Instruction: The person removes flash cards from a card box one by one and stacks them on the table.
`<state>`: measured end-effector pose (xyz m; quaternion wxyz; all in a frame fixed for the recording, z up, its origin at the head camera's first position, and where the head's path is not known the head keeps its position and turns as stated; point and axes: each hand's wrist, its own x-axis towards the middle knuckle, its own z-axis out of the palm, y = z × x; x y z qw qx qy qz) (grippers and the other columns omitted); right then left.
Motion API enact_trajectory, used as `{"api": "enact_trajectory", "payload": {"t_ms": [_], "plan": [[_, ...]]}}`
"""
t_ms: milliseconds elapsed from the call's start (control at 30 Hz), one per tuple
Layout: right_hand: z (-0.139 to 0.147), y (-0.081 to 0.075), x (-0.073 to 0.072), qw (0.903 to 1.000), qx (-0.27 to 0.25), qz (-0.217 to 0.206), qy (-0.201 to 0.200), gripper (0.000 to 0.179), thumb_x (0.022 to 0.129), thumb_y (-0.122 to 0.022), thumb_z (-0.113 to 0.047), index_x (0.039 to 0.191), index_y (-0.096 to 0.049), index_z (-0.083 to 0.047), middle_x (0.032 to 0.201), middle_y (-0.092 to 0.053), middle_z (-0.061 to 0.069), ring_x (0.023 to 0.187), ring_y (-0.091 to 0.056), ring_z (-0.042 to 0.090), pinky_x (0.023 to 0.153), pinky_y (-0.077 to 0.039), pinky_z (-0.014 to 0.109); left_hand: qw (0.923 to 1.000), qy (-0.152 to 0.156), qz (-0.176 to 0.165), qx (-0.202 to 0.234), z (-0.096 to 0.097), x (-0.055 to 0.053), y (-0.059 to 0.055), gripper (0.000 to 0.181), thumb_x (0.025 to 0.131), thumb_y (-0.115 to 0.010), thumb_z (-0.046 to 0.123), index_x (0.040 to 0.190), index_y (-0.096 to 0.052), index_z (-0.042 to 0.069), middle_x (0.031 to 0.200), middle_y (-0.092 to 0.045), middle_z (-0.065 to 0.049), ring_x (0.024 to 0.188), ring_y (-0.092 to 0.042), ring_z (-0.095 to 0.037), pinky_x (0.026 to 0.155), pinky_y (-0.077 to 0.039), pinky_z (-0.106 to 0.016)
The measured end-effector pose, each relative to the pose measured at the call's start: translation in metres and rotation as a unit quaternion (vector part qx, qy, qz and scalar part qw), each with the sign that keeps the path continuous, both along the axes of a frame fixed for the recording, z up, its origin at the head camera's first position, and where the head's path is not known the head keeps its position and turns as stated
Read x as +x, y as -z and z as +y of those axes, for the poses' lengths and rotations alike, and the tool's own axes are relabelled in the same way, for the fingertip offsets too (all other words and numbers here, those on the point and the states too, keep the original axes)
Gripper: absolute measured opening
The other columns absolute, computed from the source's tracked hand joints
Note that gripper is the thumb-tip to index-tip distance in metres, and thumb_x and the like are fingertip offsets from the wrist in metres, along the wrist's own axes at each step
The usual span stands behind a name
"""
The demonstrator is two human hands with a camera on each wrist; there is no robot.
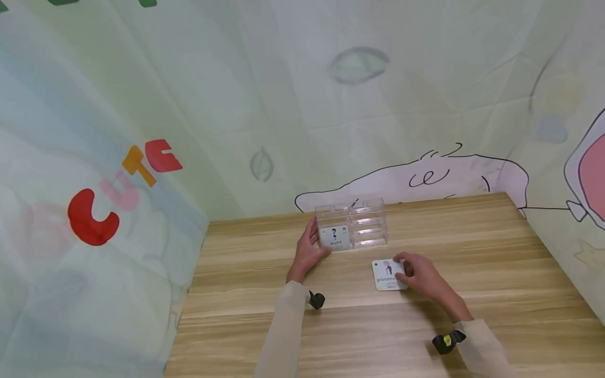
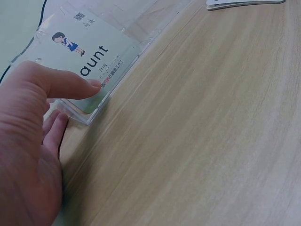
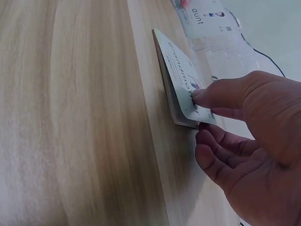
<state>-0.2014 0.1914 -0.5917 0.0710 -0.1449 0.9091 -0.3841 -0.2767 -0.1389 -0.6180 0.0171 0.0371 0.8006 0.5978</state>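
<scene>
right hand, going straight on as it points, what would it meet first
The top card, which the right hand pinches; beyond it, perhaps the clear holder, though depth is unclear.

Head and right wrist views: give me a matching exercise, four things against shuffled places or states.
1. aunt card
2. grandmother card
3. left hand
4. right hand

A. partly lifted off the cards beneath
B. pinches a card by its edge
C. in the left section of the clear holder
D. holds the clear holder's left end

Pairs: 1-C, 2-A, 3-D, 4-B
</scene>
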Motion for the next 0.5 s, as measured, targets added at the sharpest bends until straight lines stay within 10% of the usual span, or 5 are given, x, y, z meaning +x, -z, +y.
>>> {"api": "enact_trajectory", "payload": {"t_ms": [500], "plan": [[-0.0043,0.0024,-0.0003,0.9993,0.037,0.001,0.004,0.039,0.089,-0.078,-0.007,0.125,-0.065,0.001,0.099,-0.064,0.009,0.085,-0.057,0.022,0.071,-0.053,0.034,1.0000,-0.001,-0.001,-0.001,-0.0002,0.0010,-0.0011,0.106,0.078,-0.081,-0.008,0.165,-0.027,0.019,0.166,-0.036,-0.010,0.145,-0.044,-0.034,0.120,-0.039,-0.045]]}}
